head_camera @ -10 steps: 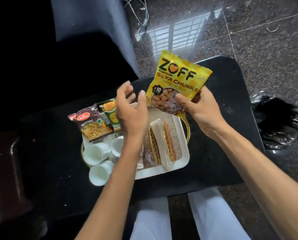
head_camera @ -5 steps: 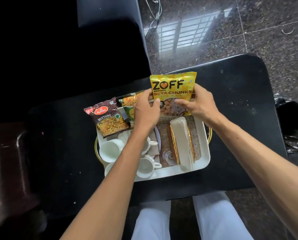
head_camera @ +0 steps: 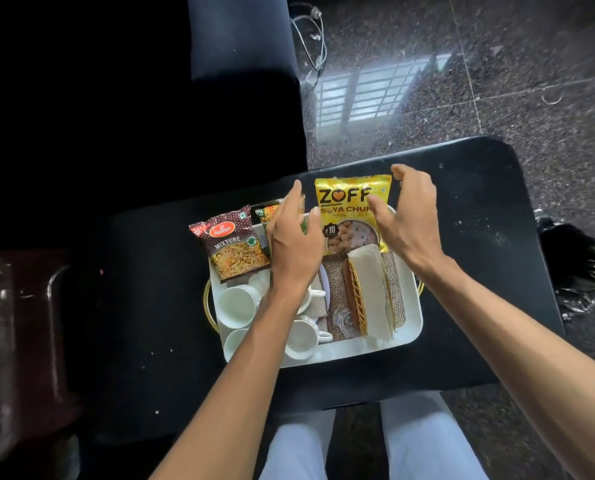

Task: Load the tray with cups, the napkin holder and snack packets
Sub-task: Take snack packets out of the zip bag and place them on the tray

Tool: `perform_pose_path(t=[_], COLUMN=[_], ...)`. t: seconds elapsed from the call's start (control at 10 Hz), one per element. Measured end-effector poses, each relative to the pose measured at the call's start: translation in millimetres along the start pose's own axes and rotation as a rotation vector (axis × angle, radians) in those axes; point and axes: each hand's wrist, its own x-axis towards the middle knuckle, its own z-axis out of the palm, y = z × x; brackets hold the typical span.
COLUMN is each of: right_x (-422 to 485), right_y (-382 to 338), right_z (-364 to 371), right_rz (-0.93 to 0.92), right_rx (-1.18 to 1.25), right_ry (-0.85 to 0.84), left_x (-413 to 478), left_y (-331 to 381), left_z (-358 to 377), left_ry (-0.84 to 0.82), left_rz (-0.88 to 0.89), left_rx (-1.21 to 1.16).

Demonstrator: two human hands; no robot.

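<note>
Brightly yellow, the soya chunks packet [head_camera: 349, 216] leans in the white tray [head_camera: 412, 317].

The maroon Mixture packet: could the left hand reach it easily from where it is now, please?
Probably yes: the left hand is open right beside the Mixture packet, which lies uncovered at the tray's far-left corner, nothing between them.

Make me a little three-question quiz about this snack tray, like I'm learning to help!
1. True or false: the yellow Zoff soya chunks packet lies at the far end of the white tray.
2. Which is left of the napkin holder: A) white cups B) a bottle?
3. What word is printed on the maroon packet?

Key: 1 true; 2 A; 3 Mixture.
</note>
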Motion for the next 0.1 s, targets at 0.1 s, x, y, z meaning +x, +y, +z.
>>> perform_pose_path(t=[0.1], right_x=[-4.5], right_y=[-32.8], right_z=[-16.5], right_rz=[-0.183], right_rx=[-0.117], right_ry=[-0.035], left_x=[0.1], left_y=[18.1], left_z=[-22.3], left_ry=[0.038], left_rz=[0.128], left_rx=[0.108])
